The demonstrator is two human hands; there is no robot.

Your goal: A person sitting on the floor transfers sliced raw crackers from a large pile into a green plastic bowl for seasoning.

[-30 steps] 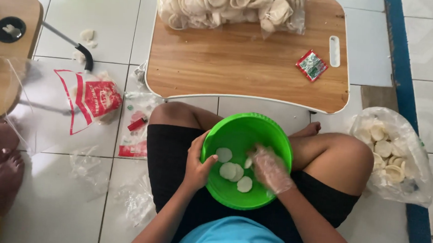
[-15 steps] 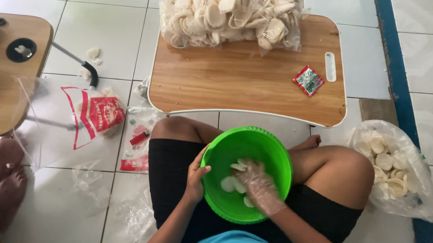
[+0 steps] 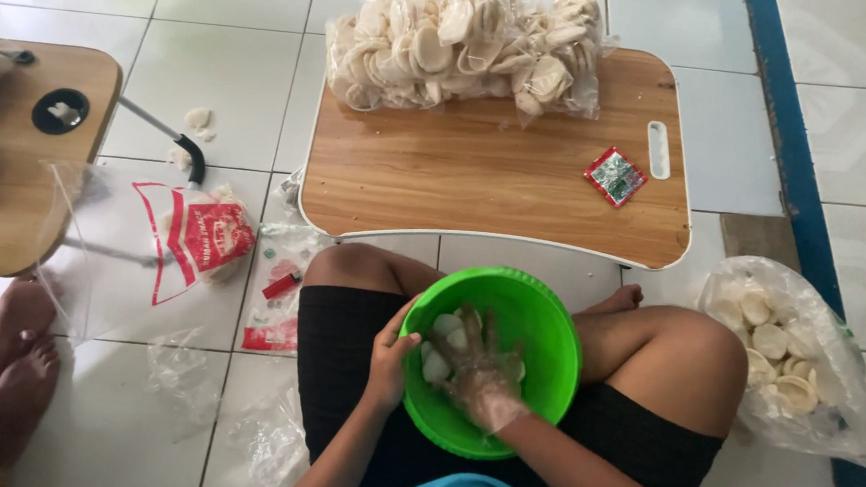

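Green plastic bowl [image 3: 548,321] sits in my lap, between crossed legs, on the tiled floor. My left hand [image 3: 391,363] grips its near rim, fingers curled over the edge. My right hand [image 3: 475,371], in a thin clear glove, is down inside the bowl, fingers spread and partly closed over the pale round crackers [image 3: 442,346]; I cannot tell whether any are actually pinched.

Step in hand, as I judge it: gathering crackers out of the bowl. Next move calls for a closed grip on a few discs and a lift clear of the rim, with the left hand steadying the bowl.

Packages, by place:
- Low wooden counter [image 3: 477,181] just ahead of my knees. At its far edge, a large clear bag of crackers [image 3: 465,40], heaped.
- Small red-and-green square sachet [image 3: 614,175] near the counter's right end, beside the handle slot.
- Clear empty bag with a red-and-white label [image 3: 198,239] lying flat on the floor, left of my knee; more clear wrappers below it.
- Open clear bag of crackers on the floor [image 3: 787,345], right of my thigh.
- Another person's bare feet [image 3: 1,347] at far left.
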